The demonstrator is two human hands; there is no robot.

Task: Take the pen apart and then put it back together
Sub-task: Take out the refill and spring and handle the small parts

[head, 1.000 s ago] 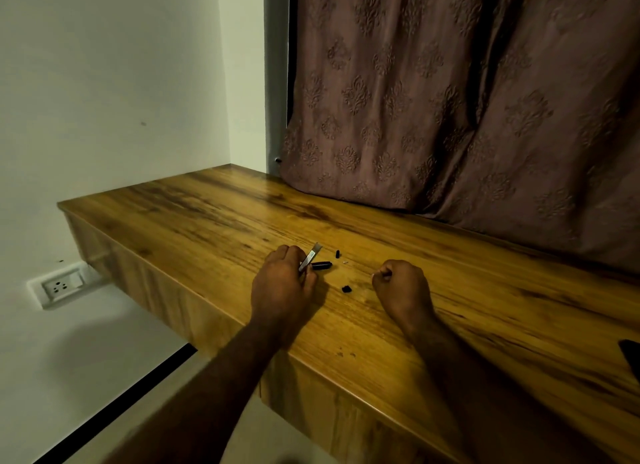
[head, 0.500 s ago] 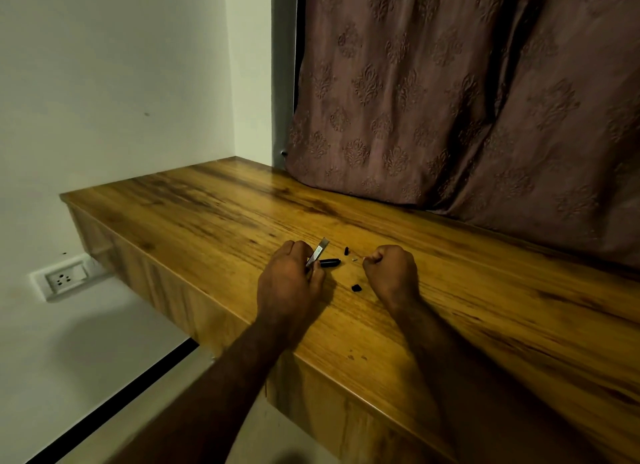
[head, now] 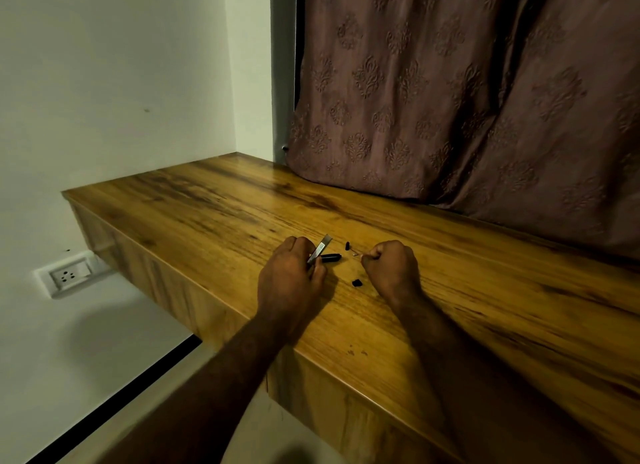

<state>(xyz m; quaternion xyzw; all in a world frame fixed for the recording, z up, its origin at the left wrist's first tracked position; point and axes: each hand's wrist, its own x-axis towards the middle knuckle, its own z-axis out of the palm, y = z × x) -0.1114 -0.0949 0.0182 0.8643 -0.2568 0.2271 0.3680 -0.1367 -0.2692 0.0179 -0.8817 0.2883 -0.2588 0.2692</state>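
Observation:
The pen lies in parts on the wooden desk (head: 207, 214). My left hand (head: 289, 280) is closed around a silvery pen barrel (head: 320, 249) that sticks up and to the right out of the fist. A black cap-like piece (head: 330, 257) lies just right of that hand. A tiny black piece (head: 347, 245) sits farther back, and another black piece (head: 357, 283) lies nearer, between my hands. My right hand (head: 393, 271) is curled, its fingertips pinching a thin small part (head: 356, 254) low over the desk; what that part is I cannot make out.
A patterned brown curtain (head: 467, 100) hangs along the desk's back edge. The desk's left end meets a white wall, with a power socket (head: 67, 276) below it. The front edge runs diagonally under my forearms.
My right hand has slid left, toward the loose parts, and now pinches the thin small part. My left hand keeps its hold on the barrel. The camera view shifted slightly.

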